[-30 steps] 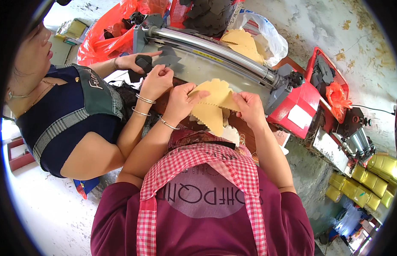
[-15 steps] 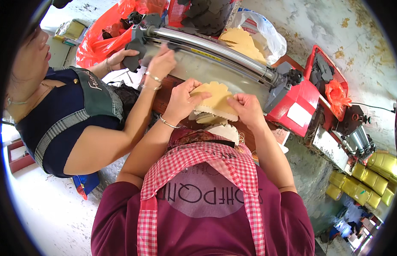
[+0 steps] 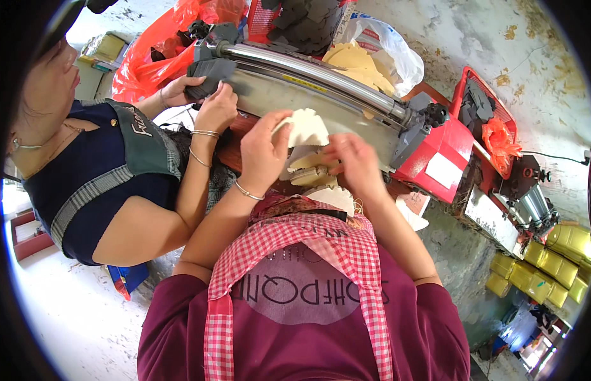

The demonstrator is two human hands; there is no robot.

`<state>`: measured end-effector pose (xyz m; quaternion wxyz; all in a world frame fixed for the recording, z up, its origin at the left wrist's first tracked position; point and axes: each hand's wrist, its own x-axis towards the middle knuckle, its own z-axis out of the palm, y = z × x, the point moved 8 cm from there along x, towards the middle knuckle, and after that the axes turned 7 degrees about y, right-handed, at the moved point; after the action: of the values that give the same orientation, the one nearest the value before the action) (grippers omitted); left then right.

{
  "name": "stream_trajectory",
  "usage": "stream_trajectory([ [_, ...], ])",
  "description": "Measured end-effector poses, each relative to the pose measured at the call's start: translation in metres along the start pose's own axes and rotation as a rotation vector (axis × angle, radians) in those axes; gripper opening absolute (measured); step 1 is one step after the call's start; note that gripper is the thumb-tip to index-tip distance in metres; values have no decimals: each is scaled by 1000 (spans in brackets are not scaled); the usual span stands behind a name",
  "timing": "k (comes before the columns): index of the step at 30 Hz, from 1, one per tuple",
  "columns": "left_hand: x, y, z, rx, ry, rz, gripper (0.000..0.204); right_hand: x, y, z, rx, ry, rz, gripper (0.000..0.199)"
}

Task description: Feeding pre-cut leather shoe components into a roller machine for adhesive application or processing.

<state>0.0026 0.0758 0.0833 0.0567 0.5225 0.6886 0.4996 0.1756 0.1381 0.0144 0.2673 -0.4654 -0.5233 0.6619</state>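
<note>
My left hand [image 3: 265, 149] pinches a thin cream piece with a scalloped edge [image 3: 306, 129], raised over the front of the machine. Just to its right is my right hand [image 3: 356, 162], slightly blurred, with fingers stretched apart and nothing visible in them. Below both hands lies a small stack of similar pale yellow pieces [image 3: 308, 174], close to my apron. The roller machine [image 3: 321, 79], with its long metal rollers and flat bed [image 3: 289, 101], stands right in front of me.
At my left, a co-worker holds dark grey pieces [image 3: 211, 75] by the machine's end. Behind the rollers are an orange-red bag [image 3: 143, 70], a red basket of grey pieces [image 3: 264, 22] and a white bag [image 3: 407, 63] beside yellow pieces [image 3: 359, 63]. Another red basket [image 3: 461, 101] stands right.
My right hand has let go of the scalloped piece, which my left hand now holds higher, its paler side showing. The co-worker's near hand has drawn back to the grey pieces.
</note>
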Motion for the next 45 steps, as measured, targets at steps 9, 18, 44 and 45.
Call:
stream_trajectory([
  [9, -29, -8, 34, -765, -366, -552, 39, 5, 35, 3, 503, -129, 325, 32],
  [18, -82, -56, 73, -167, -759, -351, 21, 7, 32, -34, 452, -36, 283, 35],
  [44, -49, -20, 62, -602, -576, -465, 17, -62, 15, -18, 125, -212, 168, 30],
  [45, -50, -35, 60, -470, -554, -397, 31, -60, 2, -16, 87, -172, 83, 32],
])
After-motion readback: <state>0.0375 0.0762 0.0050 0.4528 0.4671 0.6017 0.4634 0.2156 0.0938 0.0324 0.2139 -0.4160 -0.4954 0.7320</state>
